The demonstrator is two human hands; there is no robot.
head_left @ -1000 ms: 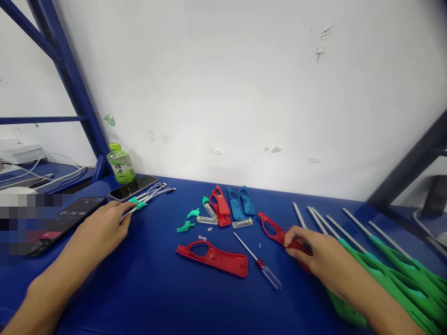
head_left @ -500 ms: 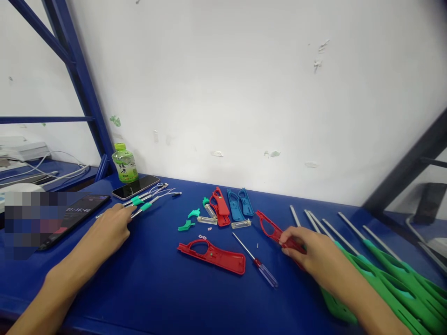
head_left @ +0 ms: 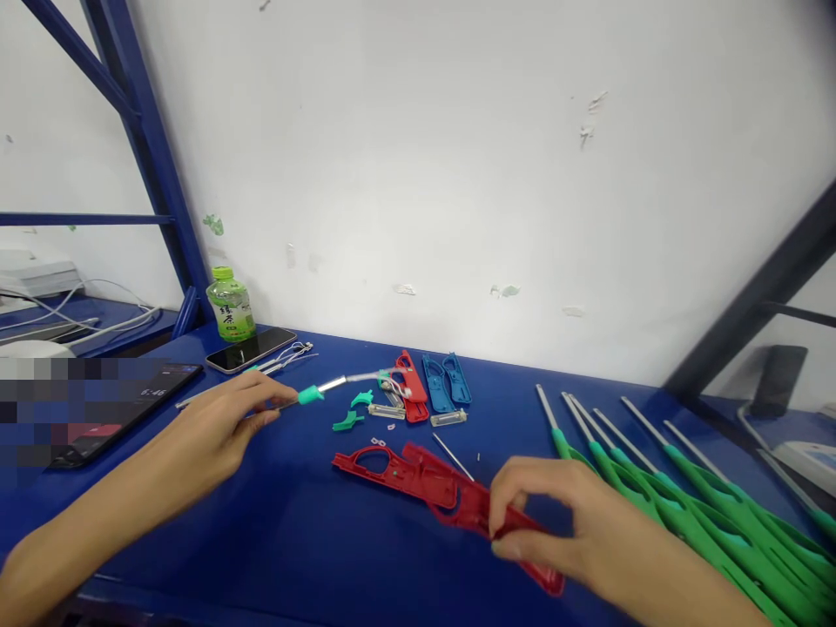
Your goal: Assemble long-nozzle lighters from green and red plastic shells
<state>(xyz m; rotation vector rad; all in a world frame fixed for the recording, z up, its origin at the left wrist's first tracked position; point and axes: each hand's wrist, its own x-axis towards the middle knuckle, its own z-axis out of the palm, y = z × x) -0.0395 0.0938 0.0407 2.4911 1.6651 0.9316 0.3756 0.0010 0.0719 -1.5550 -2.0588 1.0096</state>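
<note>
My left hand [head_left: 225, 422] pinches a thin metal rod with a teal sleeve [head_left: 311, 394], held over the table; white wires trail from its far end. In my right hand [head_left: 555, 514] is a red plastic handle half [head_left: 467, 509], gripped between thumb and fingers and slightly blurred. Its ringed end overlaps, in view, another red handle half [head_left: 372, 470] lying on the table; I cannot tell whether they touch. Behind the held piece, a screwdriver [head_left: 453, 455] shows only its shaft. Beyond lie stacked red halves [head_left: 411, 392] and small clear parts [head_left: 449, 419].
Blue handle halves [head_left: 439, 383] and teal clips [head_left: 348, 421] lie mid-table. Several green-handled rods [head_left: 685, 505] fill the right side. At left are a green-capped bottle [head_left: 231, 309], two phones [head_left: 252, 350] and another wired rod [head_left: 278, 361]. A white wall [head_left: 418, 174] stands behind.
My left hand has lifted one wired rod and moved it right. My right hand has brought the red handle half left and nearer, over the other red half and across the screwdriver.
</note>
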